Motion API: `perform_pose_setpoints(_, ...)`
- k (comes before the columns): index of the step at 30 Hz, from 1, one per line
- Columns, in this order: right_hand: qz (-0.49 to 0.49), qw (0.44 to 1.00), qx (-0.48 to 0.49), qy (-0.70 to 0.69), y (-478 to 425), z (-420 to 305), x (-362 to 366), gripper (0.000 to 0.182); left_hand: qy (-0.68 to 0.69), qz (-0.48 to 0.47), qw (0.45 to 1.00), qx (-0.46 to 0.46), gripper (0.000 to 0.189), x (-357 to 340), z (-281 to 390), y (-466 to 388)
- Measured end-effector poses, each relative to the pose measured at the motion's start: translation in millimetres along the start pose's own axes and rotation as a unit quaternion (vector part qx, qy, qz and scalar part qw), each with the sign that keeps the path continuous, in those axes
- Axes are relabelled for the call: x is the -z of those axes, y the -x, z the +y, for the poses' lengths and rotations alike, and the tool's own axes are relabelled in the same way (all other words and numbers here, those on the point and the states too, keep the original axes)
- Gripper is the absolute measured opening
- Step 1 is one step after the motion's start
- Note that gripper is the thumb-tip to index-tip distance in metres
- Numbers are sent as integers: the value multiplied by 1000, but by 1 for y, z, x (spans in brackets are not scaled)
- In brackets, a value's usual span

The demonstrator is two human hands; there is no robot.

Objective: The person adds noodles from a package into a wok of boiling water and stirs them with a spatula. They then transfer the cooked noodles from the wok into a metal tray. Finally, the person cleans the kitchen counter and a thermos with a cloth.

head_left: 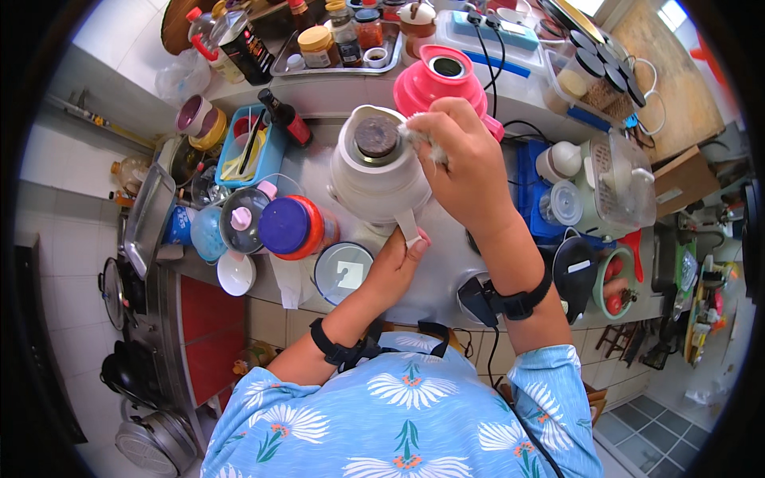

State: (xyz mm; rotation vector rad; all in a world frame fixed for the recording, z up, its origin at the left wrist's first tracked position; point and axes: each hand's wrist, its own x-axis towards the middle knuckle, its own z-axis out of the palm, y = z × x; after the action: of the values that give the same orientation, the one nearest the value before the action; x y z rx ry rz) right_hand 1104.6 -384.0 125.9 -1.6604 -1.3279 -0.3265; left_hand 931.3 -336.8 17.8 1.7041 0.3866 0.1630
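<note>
A white thermos flask [373,179] stands on the steel counter, with a dark round stopper [376,136] in its mouth. My left hand [397,266] grips the flask's handle [408,227] on the side nearest me. Bunched in my right hand [457,164] is a whitish fluffy cloth [427,140], touching or very close to the flask's rim on the right. Just behind that hand stands a pink thermos flask [439,83], its mouth uncovered and dark inside.
Left of the white flask are a red jar with a purple lid [285,224], a glass container [342,272] and a dark bottle [285,116]. A blue basket [243,146] sits farther left. To the right are a black-lidded pot [574,272] and a green bowl of tomatoes [630,293].
</note>
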Motion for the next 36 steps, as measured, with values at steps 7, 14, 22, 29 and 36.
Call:
perform_pose_setpoints(7,-44,990,32,130,6,-25,-5,35,-43,-7,998,-42,34,3,-15,-4)
perform_pose_setpoints(14,-74,972,10,224,5,-55,-11,34,-41,-35,998,-43,43,12,-9,-6)
perform_pose_setpoints(22,-108,950,-38,291,-5,-89,-27,27,-39,-60,994,-88,51,7,-31,-12)
perform_pose_setpoints(29,-91,960,-56,258,-27,-115,-62,27,27,-92,992,-88,53,23,-5,-20)
perform_pose_setpoints(36,-165,890,-129,406,-42,-124,-86,30,26,-160,987,-2,48,51,24,-19)
